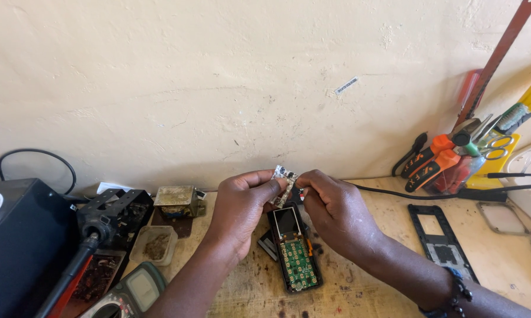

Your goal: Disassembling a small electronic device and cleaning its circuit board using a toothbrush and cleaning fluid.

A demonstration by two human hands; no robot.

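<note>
We see a multimeter (137, 290) at far left, then the left hand (240, 206) and right hand (333, 211), fingers pinched together on a small circuit board (284, 184) above the opened phone (295, 247); a phone frame (442, 241) lies right

Soft, even daylight fills the view, bright on the cream wall (218, 76) and a little warmer on the bench (383, 259) below it, with no hard glare. Shadows are faint: a thin dark edge under the hands, just above the open phone (296, 250). Focus is sharp around the phone, while the wide lens bends and softens things far left and right of it.
</note>
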